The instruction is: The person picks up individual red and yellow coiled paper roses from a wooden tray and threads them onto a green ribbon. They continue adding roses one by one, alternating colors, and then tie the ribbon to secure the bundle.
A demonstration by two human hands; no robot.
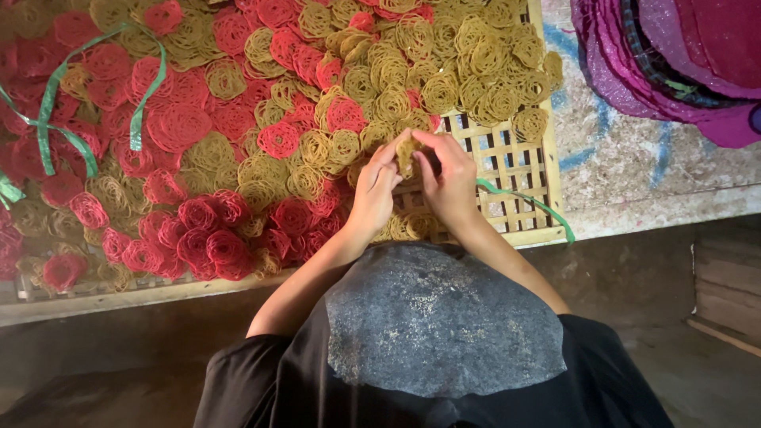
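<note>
**Two hands on one yellow coil**

Hundreds of red and yellow noodle-like coils cover the bamboo rack (519,170). Left of its bare slats: green straps (55,127) on the red coils (206,238). Left hand (374,186) and right hand (450,184), both pinched shut on one yellow coil (408,152), held just above the rack's bare corner. Step looks like picking or sorting. Purple mats (674,63) right of rack.

Bare slats of the tray (515,170) lie open right of the hands; noodle coils (238,143) crowd everything leftward.
</note>
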